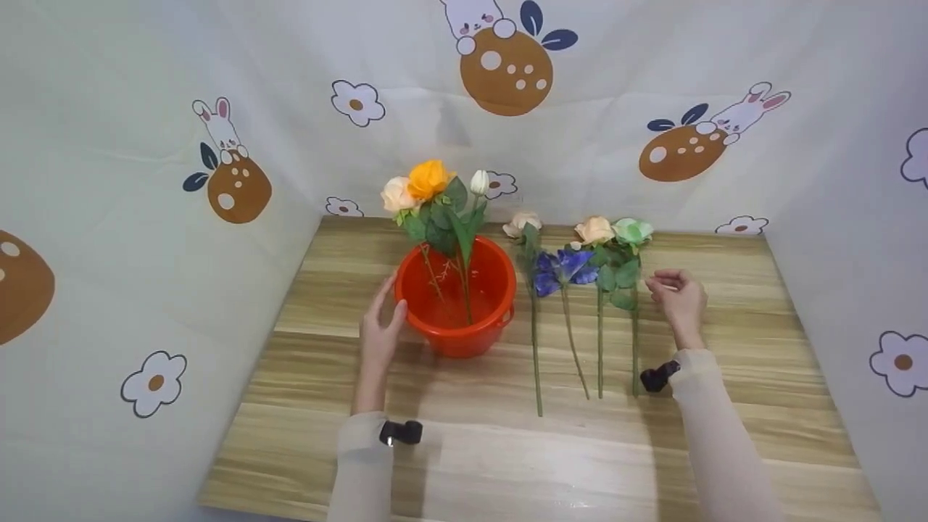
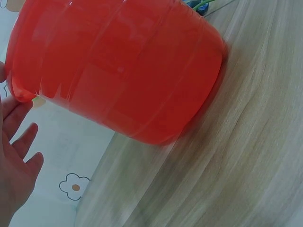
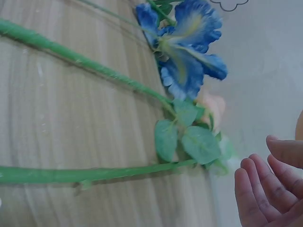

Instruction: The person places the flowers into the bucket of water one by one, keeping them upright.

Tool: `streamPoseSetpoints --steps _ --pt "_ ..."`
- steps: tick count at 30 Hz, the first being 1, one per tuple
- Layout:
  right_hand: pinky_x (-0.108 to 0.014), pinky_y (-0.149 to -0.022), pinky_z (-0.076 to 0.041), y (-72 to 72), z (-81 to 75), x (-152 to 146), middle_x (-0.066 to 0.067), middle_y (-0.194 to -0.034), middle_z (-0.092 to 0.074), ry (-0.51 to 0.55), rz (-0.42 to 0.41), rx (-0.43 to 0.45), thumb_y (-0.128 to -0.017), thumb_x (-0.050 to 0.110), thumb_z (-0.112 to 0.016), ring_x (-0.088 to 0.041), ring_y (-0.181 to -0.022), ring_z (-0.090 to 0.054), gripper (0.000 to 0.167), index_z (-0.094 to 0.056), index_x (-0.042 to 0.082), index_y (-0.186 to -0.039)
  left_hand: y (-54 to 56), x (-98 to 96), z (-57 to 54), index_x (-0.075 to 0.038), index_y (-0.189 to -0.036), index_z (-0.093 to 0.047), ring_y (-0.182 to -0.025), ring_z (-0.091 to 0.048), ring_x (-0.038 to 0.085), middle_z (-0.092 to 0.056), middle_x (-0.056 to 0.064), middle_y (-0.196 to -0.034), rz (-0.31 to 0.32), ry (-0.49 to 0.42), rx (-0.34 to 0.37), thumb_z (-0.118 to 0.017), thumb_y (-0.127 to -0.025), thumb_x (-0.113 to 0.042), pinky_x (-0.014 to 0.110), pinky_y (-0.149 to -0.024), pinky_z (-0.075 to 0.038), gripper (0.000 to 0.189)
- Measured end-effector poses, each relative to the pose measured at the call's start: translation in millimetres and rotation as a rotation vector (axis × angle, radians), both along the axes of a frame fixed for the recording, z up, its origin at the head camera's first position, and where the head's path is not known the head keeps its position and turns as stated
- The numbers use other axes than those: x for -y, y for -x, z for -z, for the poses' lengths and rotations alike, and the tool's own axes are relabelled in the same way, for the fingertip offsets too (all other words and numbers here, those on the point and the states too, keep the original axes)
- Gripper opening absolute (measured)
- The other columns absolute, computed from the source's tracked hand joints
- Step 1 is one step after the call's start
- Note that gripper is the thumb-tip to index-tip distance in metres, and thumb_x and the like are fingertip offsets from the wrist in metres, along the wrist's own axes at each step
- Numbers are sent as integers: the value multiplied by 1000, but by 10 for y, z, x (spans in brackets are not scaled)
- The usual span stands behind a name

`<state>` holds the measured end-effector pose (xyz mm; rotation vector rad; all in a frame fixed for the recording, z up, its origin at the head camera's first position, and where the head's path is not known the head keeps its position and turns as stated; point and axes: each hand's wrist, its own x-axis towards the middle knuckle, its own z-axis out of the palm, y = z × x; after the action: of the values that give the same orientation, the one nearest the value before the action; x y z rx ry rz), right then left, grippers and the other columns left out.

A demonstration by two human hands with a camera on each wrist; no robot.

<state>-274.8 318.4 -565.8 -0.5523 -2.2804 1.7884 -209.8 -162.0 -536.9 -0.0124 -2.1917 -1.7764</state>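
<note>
Bucket (image 1: 458, 342) is glossy plastic; tabletop (image 1: 507, 457) wood-grained; petals (image 3: 189, 59) perhaps matt cloth.

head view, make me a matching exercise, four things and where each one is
1. orange rose
2. right hand
3. blue-purple flower
4. left hand

A. at the left side of the red bucket
B. lying second from left among the flowers on the table
C. standing in the red bucket
D. right of the mint-green rose

Pairs: 1-C, 2-D, 3-B, 4-A
</note>
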Motion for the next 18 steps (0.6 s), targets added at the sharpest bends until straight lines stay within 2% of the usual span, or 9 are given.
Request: streamPoseSetpoints --steps 3,9,16,18 --pt "-16 -65 -59 -22 73 -29 12 -82 -70 25 -3 47 -91 7 -71 4 -68 -65 31 -61 -6 -117 3 -5 5 0 -143 -51 -147 -37 35 -49 18 -150 -2 -2 5 -60 -97 -6 49 -126 -23 47" --pt "-15 -69 -59 -81 198 -53 3 -92 -73 50 -26 89 -92 9 -71 1 -75 -68 38 -58 -9 -123 -31 -15 -53 1 -143 -50 -146 -38 35 -49 19 -150 -4 33 25 -60 -98 -7 50 -125 -25 47" --pt "-18 -71 -60 -95 334 -33 12 -82 -65 118 -84 107 -94 5 -66 -2 -75 -68 42 -51 -13 -128 121 51 233 -4 -145 -51 -148 -36 32 -48 15 -152 -20 14 29 -60 -98 -8 48 -127 -21 48" --pt "-19 -72 -60 -91 361 -24 12 -83 -64 147 -90 127 -94 5 -66 -2 -76 -68 43 -49 -12 -130 134 62 262 -7 -145 -52 -148 -37 29 -49 12 -152 -20 11 25 -61 -98 -10 47 -127 -22 48"
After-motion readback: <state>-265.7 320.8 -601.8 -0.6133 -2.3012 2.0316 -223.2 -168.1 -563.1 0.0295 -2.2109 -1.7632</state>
